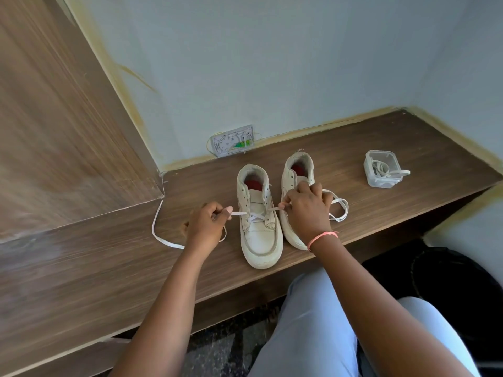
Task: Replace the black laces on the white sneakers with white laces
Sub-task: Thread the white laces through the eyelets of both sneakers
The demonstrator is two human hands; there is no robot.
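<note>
Pulling both ends of the flat white lace sideways, left hand and right hand keep fingers pinched shut on it; between them stands the white leather sneaker on the brown wooden worktop. Uneven tension could leave mismatched ends.

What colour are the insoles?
Red insoles, clearest in the head view.
</note>
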